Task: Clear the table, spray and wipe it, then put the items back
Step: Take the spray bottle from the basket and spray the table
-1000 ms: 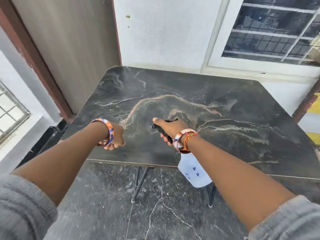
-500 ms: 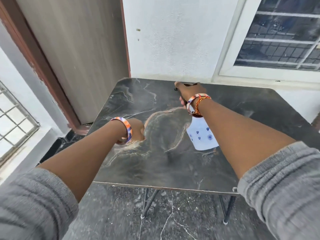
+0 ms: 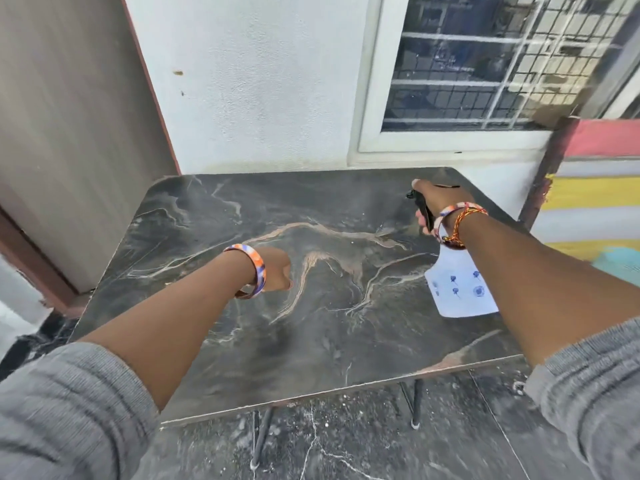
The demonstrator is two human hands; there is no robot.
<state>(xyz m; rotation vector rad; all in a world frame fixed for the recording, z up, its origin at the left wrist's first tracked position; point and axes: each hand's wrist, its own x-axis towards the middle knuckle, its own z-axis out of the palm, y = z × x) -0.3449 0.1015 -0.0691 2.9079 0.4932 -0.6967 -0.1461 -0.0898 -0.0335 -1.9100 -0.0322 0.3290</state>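
Since prev. frame (0.5 s back): R hand w/ spray bottle had shifted from far-centre of the table to its far-R corner; L hand held roughly the same spot over tabletop centre-left.

L to R:
- Door panel, far L of L hand, brown frame strip alongside.
- L sleeve, grey, pushed up the forearm.
- L hand: fingers curled into loose fist, hovering over or resting on the tabletop, contact unclear. Whether anything was in the fist: cannot tell. Orange/purple bangle at wrist.
- Table: dark marble-look top, pale veins running betw. the two hands. Faint mist/haze just L of R hand, near far edge.
- Spray bottle: black trigger head inside R hand, nozzle pointing L; white body w/ small blue prints hung below R wrist, tilted, above tabletop.
- R hand: fingers wrapped round bottle neck/trigger. Beaded bracelet + orange cord at wrist.
- Window w/ grille, on wall beyond R hand.
- Striped coloured panel, R of R hand.
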